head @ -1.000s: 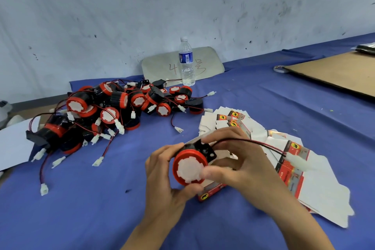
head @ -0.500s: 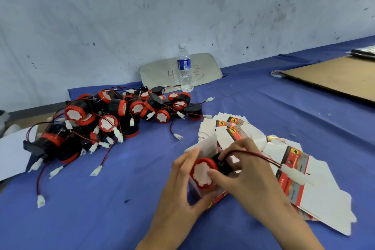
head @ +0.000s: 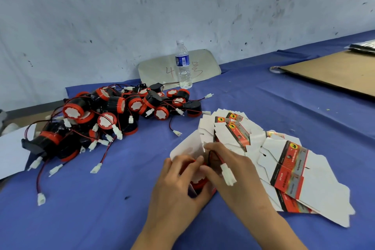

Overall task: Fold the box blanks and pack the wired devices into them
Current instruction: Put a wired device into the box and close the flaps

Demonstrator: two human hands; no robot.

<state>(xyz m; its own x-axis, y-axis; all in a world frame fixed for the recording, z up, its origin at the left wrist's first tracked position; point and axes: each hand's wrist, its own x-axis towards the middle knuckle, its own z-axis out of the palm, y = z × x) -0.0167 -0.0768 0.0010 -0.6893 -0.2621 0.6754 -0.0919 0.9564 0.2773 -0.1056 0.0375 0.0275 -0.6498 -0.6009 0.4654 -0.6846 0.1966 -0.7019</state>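
A folded white box point(head: 187, 149) with an open top flap stands on the blue cloth in front of me. My left hand point(head: 178, 184) wraps around its near side. A red-and-black wired device point(head: 199, 181) sits mostly inside it, largely hidden by my fingers. My right hand point(head: 229, 172) presses on the device, with its red-black wire looped over the fingers and the white connector point(head: 228, 174) lying across the back of the hand. Flat box blanks point(head: 290, 170), white with red printed panels, fan out to the right. A heap of wired devices point(head: 113, 113) lies at the left.
A water bottle point(head: 183, 65) stands at the back by the wall, in front of a grey board point(head: 207, 65). A brown cardboard sheet point(head: 332, 71) and a tape roll point(head: 276, 69) lie at the far right. White paper point(head: 10, 150) hangs at the left table edge.
The device went from held up between both hands down into the open box. The trailing wire and connector, stretched out to the right before, now lie gathered over my right hand.
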